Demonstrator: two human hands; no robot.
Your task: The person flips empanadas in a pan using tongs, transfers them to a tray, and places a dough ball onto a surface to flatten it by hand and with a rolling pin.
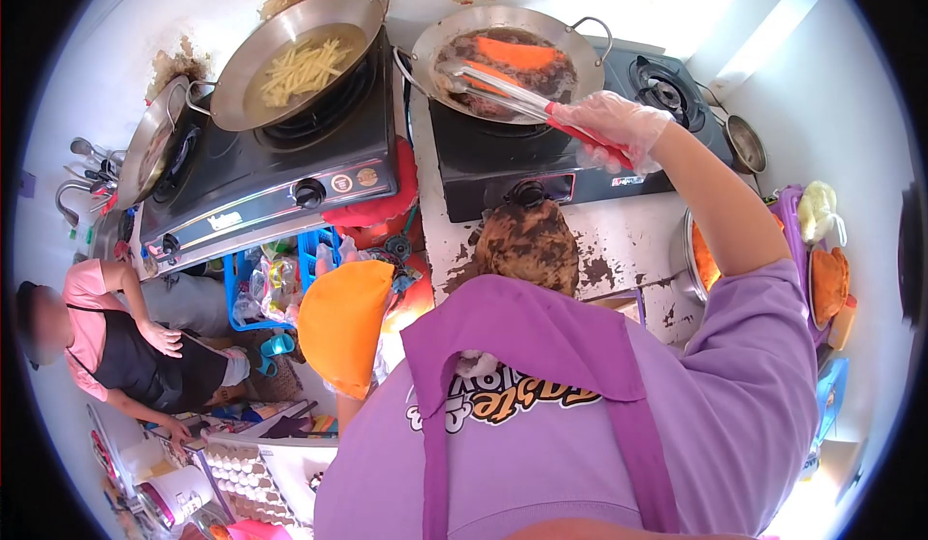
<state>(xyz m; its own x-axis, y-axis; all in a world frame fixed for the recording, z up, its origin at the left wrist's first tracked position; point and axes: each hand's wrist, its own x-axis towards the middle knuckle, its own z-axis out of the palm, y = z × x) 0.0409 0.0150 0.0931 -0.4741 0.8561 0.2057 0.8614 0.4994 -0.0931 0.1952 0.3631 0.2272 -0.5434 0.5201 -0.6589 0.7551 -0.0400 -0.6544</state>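
Note:
My right hand (614,129), in a clear plastic glove, grips red-handled metal tongs (522,103) over the right wok (425,52). The tong tips are at orange folded pieces (520,55) in dark bubbling oil. To the lower left, a large orange half-moon piece (346,322) is held up near my chest. My left hand is almost wholly hidden behind that piece; only part of the forearm shows below it. In the left wok (227,100), pale fries (302,73) lie in oil.
A third wok (150,144) stands at the far left of the stove. A small pan (745,144) is right of the right burner (662,90). Below the stoves are a blue basket (232,293) and a browned cloth (527,245). Another person (145,347) stands at the left.

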